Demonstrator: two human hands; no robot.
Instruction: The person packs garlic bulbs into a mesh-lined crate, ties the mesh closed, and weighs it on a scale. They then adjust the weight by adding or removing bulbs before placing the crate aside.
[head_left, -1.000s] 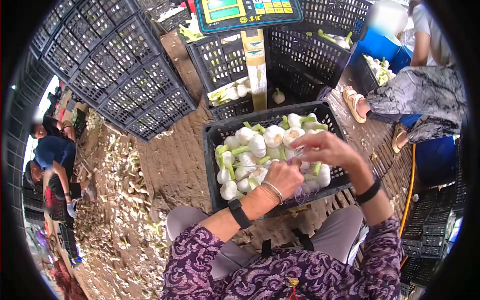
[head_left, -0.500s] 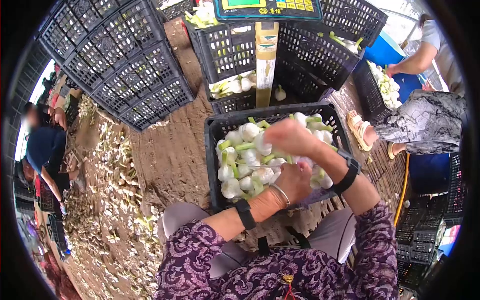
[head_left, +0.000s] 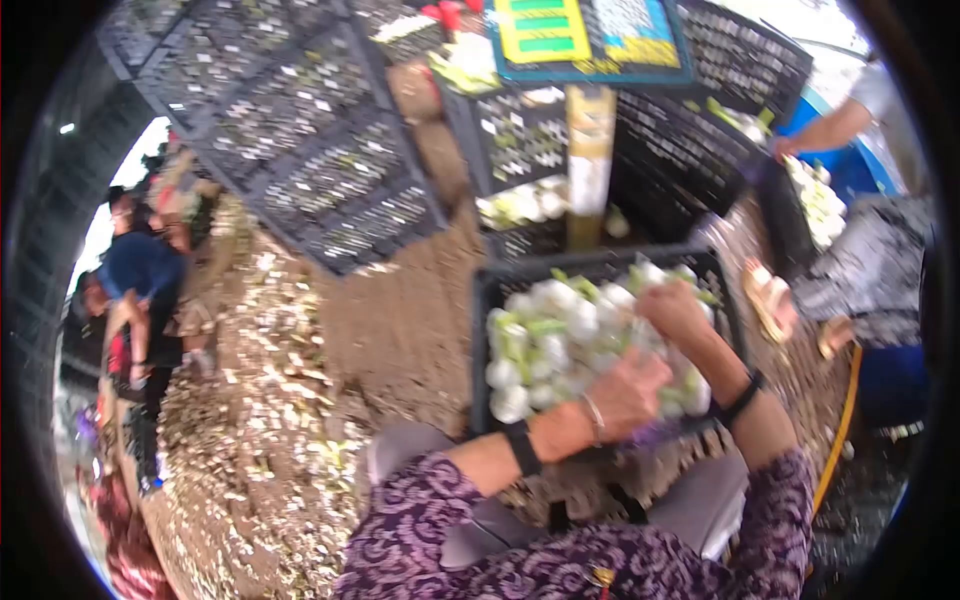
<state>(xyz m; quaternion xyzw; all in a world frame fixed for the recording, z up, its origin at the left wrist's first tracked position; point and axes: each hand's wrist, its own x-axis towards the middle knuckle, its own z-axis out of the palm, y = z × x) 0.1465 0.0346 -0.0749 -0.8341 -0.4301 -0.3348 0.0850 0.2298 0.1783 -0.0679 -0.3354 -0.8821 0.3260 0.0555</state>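
A black plastic crate (head_left: 485,345) stands between my knees, filled with white garlic bulbs (head_left: 555,300) that have short green stems. My left hand (head_left: 628,395), with a silver bracelet at the wrist, hovers over the front right part of the garlic. Motion smears its fingers, so their grip cannot be told. Just beyond it, at the right side of the crate, my right hand (head_left: 676,312) has its fingers curled closed. Whatever may be inside them is hidden.
A digital scale (head_left: 590,40) on a post (head_left: 590,150) rises behind the crate. Stacked black crates (head_left: 300,150) stand at back left. A co-worker's hand (head_left: 815,135) reaches by another garlic crate at right. Peelings (head_left: 265,400) litter the floor at left; a yellow hose (head_left: 845,430) runs along the right.
My view has swung, shifting the scene right and down and blurring it. My right hand has lowered toward the crate's right side and curled closed; my left hand remains over the garlic.
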